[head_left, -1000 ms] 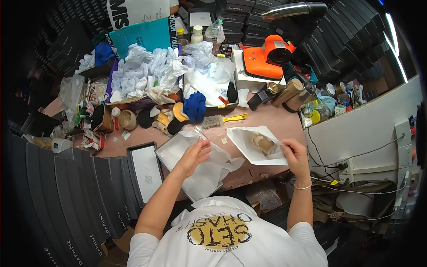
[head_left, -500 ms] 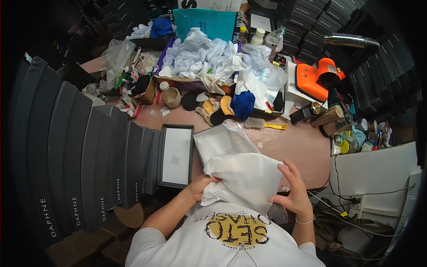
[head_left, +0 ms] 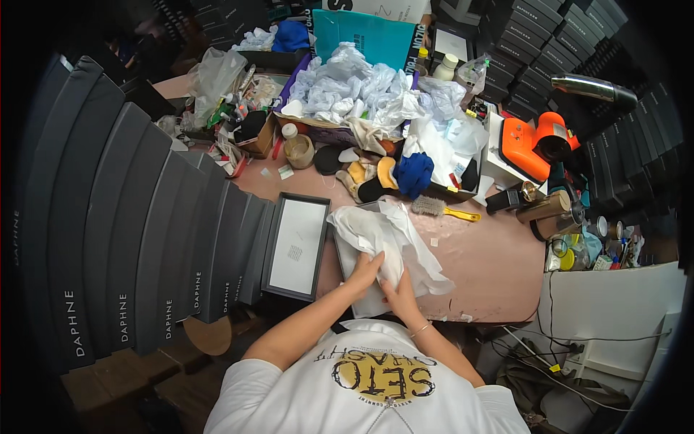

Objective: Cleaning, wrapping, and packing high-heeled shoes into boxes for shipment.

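Observation:
Sheets of white tissue paper [head_left: 383, 239] lie crumpled over something near the front edge of the pink table [head_left: 491, 267]. My left hand [head_left: 363, 269] presses down on the paper, fingers bent into it. My right hand [head_left: 400, 291] lies just beside it on the paper's near edge, fingers closed on a fold. What the paper covers is hidden. An open dark box lid with a white inside [head_left: 295, 244] sits just left of the paper.
A wooden brush with a yellow handle [head_left: 441, 210] lies behind the paper. Further back are crumpled white paper and bags [head_left: 361, 94], a blue cloth [head_left: 414, 173], a small jar [head_left: 298, 148] and an orange tool [head_left: 531, 145]. Stacked dark boxes [head_left: 130, 239] fill the left.
The view has swung left and down. My hands have moved closer together on the white paper, which is now more bunched on the table; one second ago a brown object lay uncovered on it.

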